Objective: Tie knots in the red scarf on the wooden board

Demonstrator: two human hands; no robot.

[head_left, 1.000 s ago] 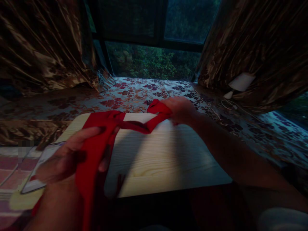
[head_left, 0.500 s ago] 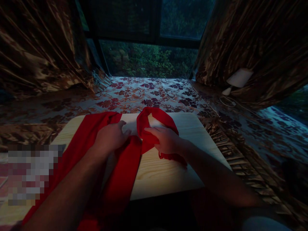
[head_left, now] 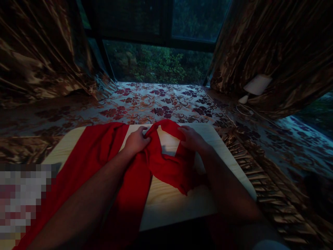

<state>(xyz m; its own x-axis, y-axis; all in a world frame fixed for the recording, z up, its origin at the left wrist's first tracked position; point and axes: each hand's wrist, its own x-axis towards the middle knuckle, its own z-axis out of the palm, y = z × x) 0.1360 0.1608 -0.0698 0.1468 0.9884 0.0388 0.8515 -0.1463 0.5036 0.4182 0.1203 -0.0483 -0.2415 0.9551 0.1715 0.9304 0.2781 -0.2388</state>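
Observation:
A long red scarf [head_left: 135, 194] lies across a pale wooden table [head_left: 166, 208], part of it bent into a loop around a bare patch of wood. My left hand [head_left: 137, 140] pinches the loop's left edge between thumb and fingers. On the opposite side, my right hand [head_left: 191, 139] grips the loop's upper right part, its fingertips curled over the cloth. One end of the cloth droops below the loop toward the table's front. Another wide length [head_left: 96, 142] runs along the table's left side, partly hidden behind my left forearm.
Beyond the table spreads a floral-patterned cover [head_left: 161, 99] reaching to a dark window [head_left: 161, 62]. Shiny brown curtains [head_left: 39, 52] hang at both sides. A small white lamp [head_left: 257, 84] with a cord stands at the right. Pleated fabric [head_left: 249, 166] borders the table's right edge.
My left hand has moved right and taken hold of the loop's left edge. My right hand has shifted from inside the loop to its upper right side. The loop has widened.

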